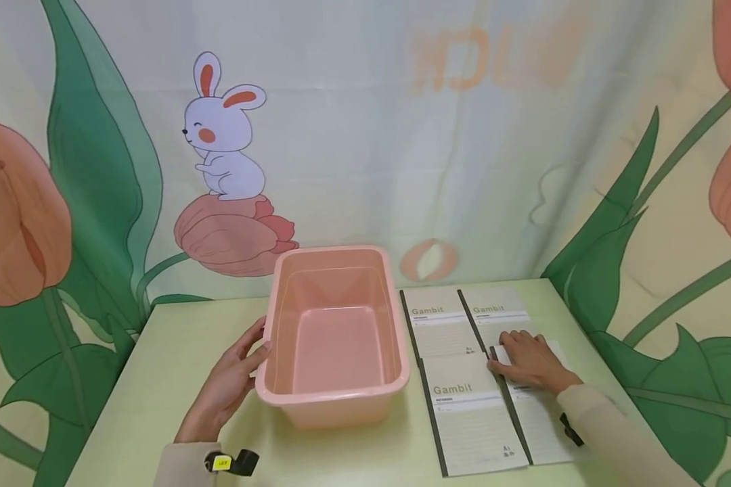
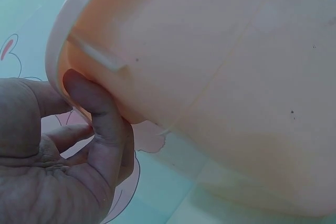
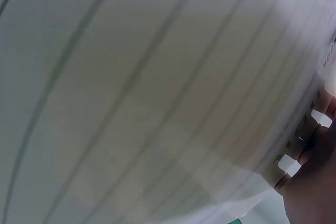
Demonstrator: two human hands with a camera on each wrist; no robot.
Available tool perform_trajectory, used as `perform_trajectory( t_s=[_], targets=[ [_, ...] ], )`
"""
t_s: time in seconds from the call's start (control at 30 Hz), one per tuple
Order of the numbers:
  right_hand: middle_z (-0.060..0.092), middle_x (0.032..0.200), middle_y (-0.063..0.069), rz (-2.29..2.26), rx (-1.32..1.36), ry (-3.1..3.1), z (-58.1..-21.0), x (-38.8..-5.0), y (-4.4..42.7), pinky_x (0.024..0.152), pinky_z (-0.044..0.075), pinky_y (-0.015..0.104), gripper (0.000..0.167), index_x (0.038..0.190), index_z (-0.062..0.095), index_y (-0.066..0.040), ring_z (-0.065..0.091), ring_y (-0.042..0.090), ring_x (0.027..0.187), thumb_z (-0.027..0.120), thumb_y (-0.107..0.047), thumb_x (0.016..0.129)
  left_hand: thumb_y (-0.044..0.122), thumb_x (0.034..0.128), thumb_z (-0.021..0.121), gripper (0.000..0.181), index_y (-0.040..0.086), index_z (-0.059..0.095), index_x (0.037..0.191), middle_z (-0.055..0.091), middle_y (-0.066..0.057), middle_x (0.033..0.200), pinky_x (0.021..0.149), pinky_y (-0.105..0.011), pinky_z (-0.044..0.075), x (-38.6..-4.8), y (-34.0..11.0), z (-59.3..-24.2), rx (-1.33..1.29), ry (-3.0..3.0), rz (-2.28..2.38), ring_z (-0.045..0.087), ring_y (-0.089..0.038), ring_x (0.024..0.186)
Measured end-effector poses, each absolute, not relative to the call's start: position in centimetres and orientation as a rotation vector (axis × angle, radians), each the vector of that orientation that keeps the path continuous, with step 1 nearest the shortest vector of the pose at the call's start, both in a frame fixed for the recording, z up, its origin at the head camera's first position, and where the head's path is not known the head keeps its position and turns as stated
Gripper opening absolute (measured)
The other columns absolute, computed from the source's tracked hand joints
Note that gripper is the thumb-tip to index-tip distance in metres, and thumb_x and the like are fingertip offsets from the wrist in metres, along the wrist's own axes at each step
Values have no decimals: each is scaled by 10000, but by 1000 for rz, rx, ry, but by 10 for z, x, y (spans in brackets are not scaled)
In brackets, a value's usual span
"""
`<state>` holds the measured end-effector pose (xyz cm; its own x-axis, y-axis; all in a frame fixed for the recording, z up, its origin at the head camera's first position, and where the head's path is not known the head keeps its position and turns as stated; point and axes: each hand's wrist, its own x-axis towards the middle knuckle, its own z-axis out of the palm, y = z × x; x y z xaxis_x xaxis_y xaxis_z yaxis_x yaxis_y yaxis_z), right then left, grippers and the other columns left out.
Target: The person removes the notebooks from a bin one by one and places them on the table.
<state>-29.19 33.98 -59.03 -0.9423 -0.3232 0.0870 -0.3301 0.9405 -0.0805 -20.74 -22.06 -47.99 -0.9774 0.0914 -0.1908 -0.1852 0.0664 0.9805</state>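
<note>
A pink plastic basin [image 1: 335, 402] stands on the table, its inside visible from above. My left hand [image 1: 234, 375] grips the rim on its left side; in the left wrist view, fingers of the left hand [image 2: 100, 129] curl round the basin's edge [image 2: 58, 40]. Several Gambit notebooks lie to the right of the basin. My right hand [image 1: 533, 362] holds the top part of the front right notebook [image 1: 545, 433], thumb near its dark spine, fingers bent at the top edge. That notebook's lined cover [image 3: 157, 87] fills most of the right wrist view, with parts of the fingers at the right edge.
A front left notebook [image 1: 475, 433] lies beside the held one. Behind are a back left notebook [image 1: 441, 331] and a back right notebook [image 1: 493, 321]. The pale green table [image 1: 176, 352] meets a curtain [image 1: 353, 135] printed with tulips and a rabbit.
</note>
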Motion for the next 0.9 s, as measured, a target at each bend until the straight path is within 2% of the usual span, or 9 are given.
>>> perform_trajectory(
  t_s=[0.33,0.47,0.6,0.73,0.83,0.9],
  targets=[
    [568,981,24,163,512,-2982,-604,-295,330,708,377,432,464,1025,589,-164,526,232,912,623,-600,869,362,1008,537,615,376,247,1550,279,-15,1594,942,-352,548,-209,-224,-481,-120,2144,2012,468,-325,1348],
    [574,1077,33,173,501,-2981,-602,-297,329,769,400,483,487,1116,596,-184,547,258,998,579,-617,893,356,1010,534,613,373,246,1551,288,-16,1587,926,-333,550,-211,-224,-482,-120,2138,2015,469,-326,1343],
    [574,1177,73,215,497,-2948,-590,-299,321,845,405,547,484,1206,579,-167,556,310,1102,559,-566,932,356,1009,534,625,357,234,1558,265,-47,1600,923,-374,554,-213,-227,-478,-99,2189,1944,445,-346,1360],
    [568,1213,99,263,531,-2876,-570,-301,307,888,395,567,477,1234,579,-149,553,326,1126,571,-525,940,362,1009,529,639,330,219,1567,277,-108,1587,878,-422,576,-216,-232,-472,-76,2301,1800,492,-360,1301],
    [561,1238,97,269,567,-2832,-554,-300,295,913,390,569,493,1254,576,-150,550,323,1132,558,-534,944,434,1021,470,638,267,205,1577,339,-151,1555,841,-416,584,-215,-236,-470,-83,2327,1742,539,-355,1240],
    [558,1253,97,262,576,-2823,-544,-298,288,936,385,580,501,1266,573,-146,547,325,1145,545,-535,952,515,1019,412,672,219,190,1580,345,-154,1556,845,-403,580,-213,-238,-470,-97,2322,1721,534,-353,1255]
  ],
)
